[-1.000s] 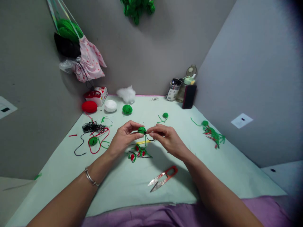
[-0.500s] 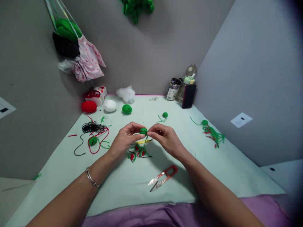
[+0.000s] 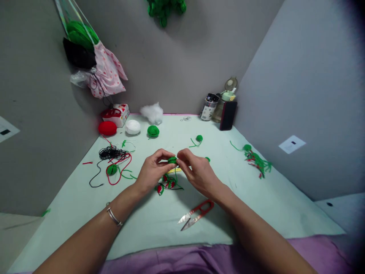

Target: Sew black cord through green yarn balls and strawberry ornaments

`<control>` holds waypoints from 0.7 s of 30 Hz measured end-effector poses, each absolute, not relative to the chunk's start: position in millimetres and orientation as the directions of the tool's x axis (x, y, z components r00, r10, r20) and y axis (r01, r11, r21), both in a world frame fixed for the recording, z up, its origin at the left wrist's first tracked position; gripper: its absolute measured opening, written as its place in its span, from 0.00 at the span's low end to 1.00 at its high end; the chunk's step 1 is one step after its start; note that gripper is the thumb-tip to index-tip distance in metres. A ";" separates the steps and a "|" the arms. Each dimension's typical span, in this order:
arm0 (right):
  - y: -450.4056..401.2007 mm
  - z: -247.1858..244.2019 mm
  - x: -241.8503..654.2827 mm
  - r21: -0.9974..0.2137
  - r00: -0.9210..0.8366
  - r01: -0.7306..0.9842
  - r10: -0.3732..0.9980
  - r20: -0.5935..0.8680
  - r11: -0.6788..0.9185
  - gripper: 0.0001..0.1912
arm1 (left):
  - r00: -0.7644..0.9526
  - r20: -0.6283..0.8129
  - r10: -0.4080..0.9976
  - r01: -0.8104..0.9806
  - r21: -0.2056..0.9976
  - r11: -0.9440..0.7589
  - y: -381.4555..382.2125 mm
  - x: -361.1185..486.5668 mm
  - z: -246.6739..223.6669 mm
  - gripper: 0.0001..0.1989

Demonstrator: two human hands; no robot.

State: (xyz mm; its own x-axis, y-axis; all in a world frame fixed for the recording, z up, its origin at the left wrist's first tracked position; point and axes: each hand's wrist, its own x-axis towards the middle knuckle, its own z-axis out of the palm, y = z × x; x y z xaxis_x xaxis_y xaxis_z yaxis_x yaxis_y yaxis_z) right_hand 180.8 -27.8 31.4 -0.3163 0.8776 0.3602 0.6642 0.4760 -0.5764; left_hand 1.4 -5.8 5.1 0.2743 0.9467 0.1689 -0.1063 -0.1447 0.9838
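Between the thumb and fingers of my left hand point(image 3: 152, 169) is a small green crocheted ball point(image 3: 172, 160) with a dark line across it. My right hand point(image 3: 196, 169) is closed in a pinch at the ball's right side; whatever sits between its fingertips is too small to make out. Below the hands, a yellow stick-like tool point(image 3: 174, 170) lies on the table, partly covered. Beside it are small red, white and green crocheted pieces point(image 3: 165, 185) with yarn tails. Red-handled thread snips point(image 3: 196, 214) lie nearer to me, blades pointing left.
To the left lie tangled black yarn point(image 3: 111, 153), a red strand and another green ball point(image 3: 112, 169). Red point(image 3: 107, 128), white point(image 3: 132, 127) and green point(image 3: 153, 131) yarn balls line the back, near stuffing point(image 3: 152, 113). A phone point(image 3: 228, 116) leans at back right; yarn scraps point(image 3: 258, 163) lie right.
My right hand has turned and its fingers come closer to the ball, which has rotated slightly. A green bit shows behind my right hand that was hidden before.
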 end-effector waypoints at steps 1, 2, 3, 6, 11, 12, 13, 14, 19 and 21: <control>-27.7 30.6 180.4 -0.510 -0.337 0.708 0.868 0.366 0.489 0.04 | 0.276 0.168 0.946 -0.093 0.985 -0.147 -6.5 2.3 4.8 0.11; -27.3 29.8 180.2 -0.448 -0.355 0.740 0.858 0.372 0.501 0.05 | 0.278 0.169 0.946 -0.075 0.985 -0.154 -7.1 3.0 4.7 0.11; -26.9 29.5 180.3 -0.401 -0.368 0.758 0.845 0.388 0.514 0.07 | 0.280 0.173 0.944 -0.054 0.985 -0.165 -7.6 3.6 4.9 0.10; -27.2 32.6 181.5 -0.397 -0.349 0.716 0.788 0.507 0.574 0.09 | 0.292 0.189 0.938 -0.003 0.981 -0.196 -8.0 4.0 6.8 0.09; -33.3 49.4 184.2 -0.757 -0.156 0.342 0.828 0.539 0.557 0.08 | 0.301 0.187 0.935 0.048 0.976 -0.211 -7.4 3.4 9.5 0.08; -34.1 52.9 185.7 -0.843 -0.160 0.235 0.875 0.458 0.484 0.09 | 0.308 0.171 0.936 0.049 0.980 -0.195 -7.0 3.4 9.2 0.08; -34.5 56.4 187.8 -0.908 -0.192 0.138 0.910 0.368 0.397 0.11 | 0.315 0.151 0.937 0.050 0.983 -0.176 -6.5 3.3 8.5 0.09; -34.5 59.7 190.6 -0.946 -0.229 0.062 0.927 0.296 0.318 0.12 | 0.317 0.135 0.939 0.056 0.985 -0.161 -5.8 3.1 7.6 0.09; -29.7 72.8 210.7 -0.935 -0.035 -0.001 0.934 0.354 0.355 0.17 | 0.286 0.098 0.953 0.042 0.992 -0.115 -0.2 -0.8 3.0 0.12; -26.9 74.5 215.9 -0.923 0.037 0.024 0.923 0.384 0.383 0.18 | 0.299 0.068 0.952 -0.005 0.998 -0.069 2.1 -3.9 1.9 0.13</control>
State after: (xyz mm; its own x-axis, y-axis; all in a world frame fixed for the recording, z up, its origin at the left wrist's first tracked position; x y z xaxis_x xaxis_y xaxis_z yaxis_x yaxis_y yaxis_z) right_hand 215.9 -26.9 74.5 0.0373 0.9226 0.3839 0.0241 0.3832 -0.9233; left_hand -3.9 2.1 1.9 0.2989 0.9519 0.0675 -0.0051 -0.0692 0.9976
